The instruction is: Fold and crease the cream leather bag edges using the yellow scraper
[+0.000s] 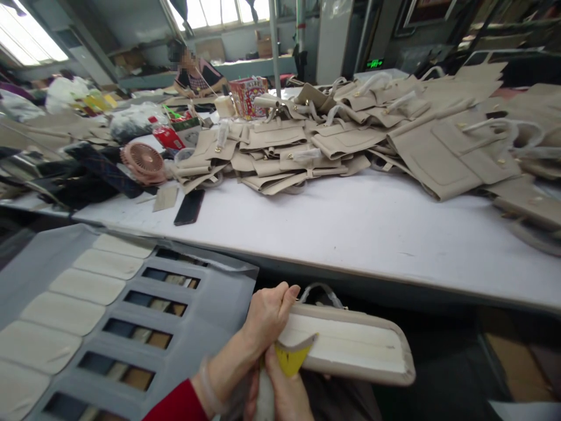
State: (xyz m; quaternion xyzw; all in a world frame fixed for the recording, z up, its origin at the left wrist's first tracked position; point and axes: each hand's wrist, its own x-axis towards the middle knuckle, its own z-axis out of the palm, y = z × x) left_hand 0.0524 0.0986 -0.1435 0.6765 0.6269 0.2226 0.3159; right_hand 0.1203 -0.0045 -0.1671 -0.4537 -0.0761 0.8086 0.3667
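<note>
My left hand [266, 318] is closed round the left end of a beige bag piece [350, 345], an oblong panel with a white inner face and a raised rim, held below the table's front edge. My right hand [284, 392] sits just beneath, fingers pinched on a small yellow piece [290, 358] pressed against that panel's left end. A plastic-wrapped handle [322, 290] curves up behind the panel. A red sleeve covers my left forearm.
A long white table [350, 228] carries a heap of beige bag parts [350, 137], a black phone [189, 207] and a pink fan [142, 162]. A grey slotted jig [131, 327] with beige tabs lies at the left. Another person [197, 73] works at the far end.
</note>
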